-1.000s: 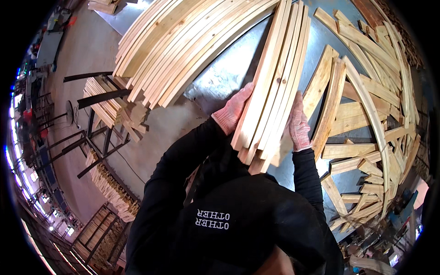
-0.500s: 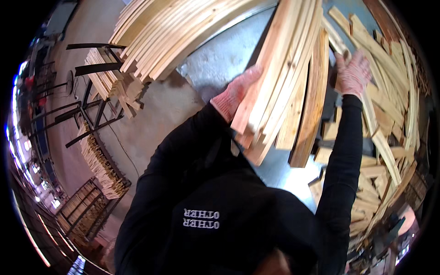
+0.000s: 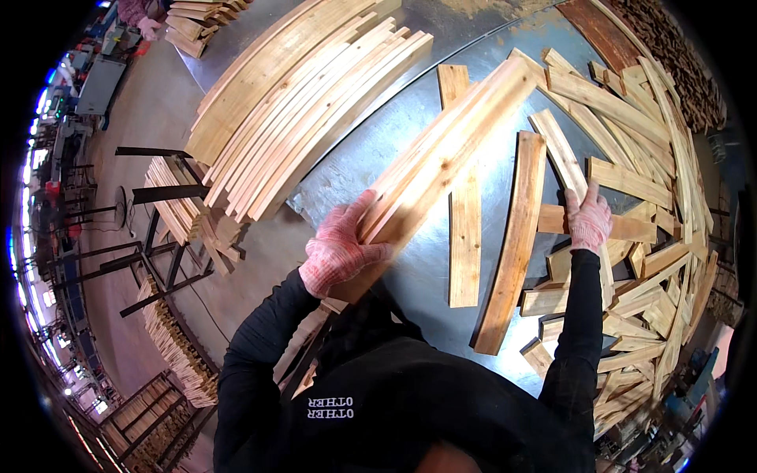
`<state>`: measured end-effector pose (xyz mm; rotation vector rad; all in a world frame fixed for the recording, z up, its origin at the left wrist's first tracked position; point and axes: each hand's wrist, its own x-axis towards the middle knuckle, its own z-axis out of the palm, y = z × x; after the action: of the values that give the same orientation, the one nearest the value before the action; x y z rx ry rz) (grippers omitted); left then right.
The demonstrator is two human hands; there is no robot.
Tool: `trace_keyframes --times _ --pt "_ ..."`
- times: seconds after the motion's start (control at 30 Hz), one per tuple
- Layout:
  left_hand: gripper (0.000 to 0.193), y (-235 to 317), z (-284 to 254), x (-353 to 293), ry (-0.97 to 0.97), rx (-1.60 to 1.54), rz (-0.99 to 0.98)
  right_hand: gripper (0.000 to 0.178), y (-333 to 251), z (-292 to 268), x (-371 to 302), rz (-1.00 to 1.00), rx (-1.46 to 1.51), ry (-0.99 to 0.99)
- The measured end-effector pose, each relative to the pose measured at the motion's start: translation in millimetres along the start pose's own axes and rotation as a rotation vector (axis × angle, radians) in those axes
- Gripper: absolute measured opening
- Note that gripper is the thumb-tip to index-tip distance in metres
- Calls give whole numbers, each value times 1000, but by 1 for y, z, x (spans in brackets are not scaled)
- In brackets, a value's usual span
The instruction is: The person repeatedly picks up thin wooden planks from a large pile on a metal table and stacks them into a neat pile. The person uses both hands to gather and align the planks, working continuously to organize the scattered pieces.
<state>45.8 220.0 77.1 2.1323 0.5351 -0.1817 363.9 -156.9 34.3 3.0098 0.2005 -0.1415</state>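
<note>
My left hand (image 3: 339, 251), in a pinkish knit glove, grips the near end of a bundle of wooden planks (image 3: 449, 162). The bundle slants away to the upper right, its far end over the metal tabletop (image 3: 494, 185). My right hand (image 3: 588, 223), gloved the same way, has its fingers closed round a narrow wooden slat (image 3: 556, 146), which runs out beyond the hand at both ends. Between my hands lie a dark-edged curved board (image 3: 511, 248) and a paler board (image 3: 465, 252). The far part of the paler board passes under the bundle.
Neatly stacked planks (image 3: 315, 110) stand at the upper left. A jumbled heap of wood pieces (image 3: 643, 303) covers the right side. Black metal racks (image 3: 169, 260) holding wood stand on the floor at left. Another person's gloved hand (image 3: 148, 29) shows at the top left.
My left hand has moved left and nearer with the bundle, which now slants more to the right. My right hand has drawn nearer with the slat. The view has shifted, showing more tabletop.
</note>
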Motion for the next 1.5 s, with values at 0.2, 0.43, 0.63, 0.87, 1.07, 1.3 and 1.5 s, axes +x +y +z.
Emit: trace_keyframes --times 0.2,0.43,0.63,0.87,1.07,1.3,1.5 --pt "94 10 -36 25 360 686 81 74 -72 -3 -62 -302 478 264" --pt "110 -37 -22 32 386 643 -30 85 -211 40 -141 -323 213 136" --pt "106 -41 -38 18 371 525 -67 69 -180 30 -149 -138 210 81" --pt "95 -66 -35 14 564 641 -79 66 -160 35 -155 34 202 71" --pt "91 -60 -46 6 615 628 -40 51 -186 -17 -99 -173 90 229" --pt "103 -152 -4 -83 1200 133 -336 61 -297 -44 96 -491 254 308" --pt "107 -224 9 -75 958 568 -176 76 -333 -26 159 -420 426 28"
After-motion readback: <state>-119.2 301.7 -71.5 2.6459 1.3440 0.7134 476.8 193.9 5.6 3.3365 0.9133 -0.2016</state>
